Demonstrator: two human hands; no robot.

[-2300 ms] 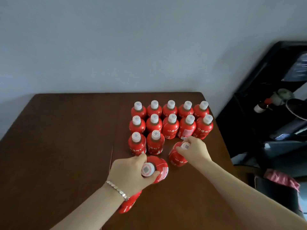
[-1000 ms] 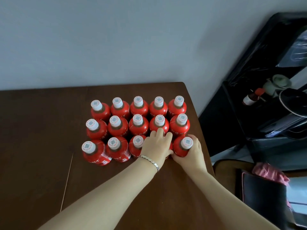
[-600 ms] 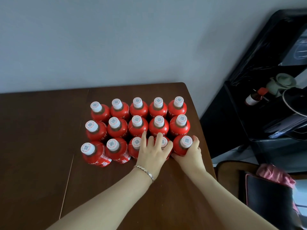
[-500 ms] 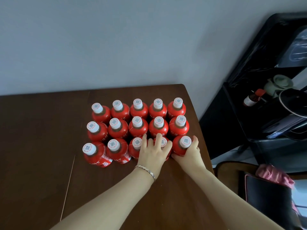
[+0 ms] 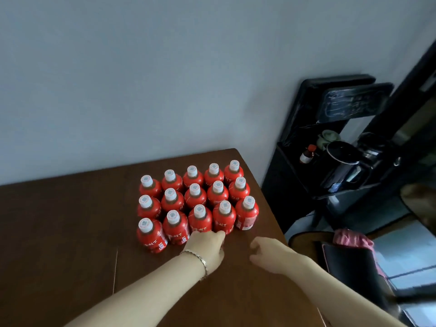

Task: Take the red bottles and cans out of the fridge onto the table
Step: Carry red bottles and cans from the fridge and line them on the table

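1. Red bottles (image 5: 195, 201) crowd the table's (image 5: 70, 232) far right corner; a nudge could topple them off its edge
2. Left hand (image 5: 207, 249) curls against their front row, grip unclear; right hand (image 5: 271, 256) loose, empty

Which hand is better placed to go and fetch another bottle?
Probably the right hand: it hangs free near the table's right edge, while the left hand touches the front-row red bottles.
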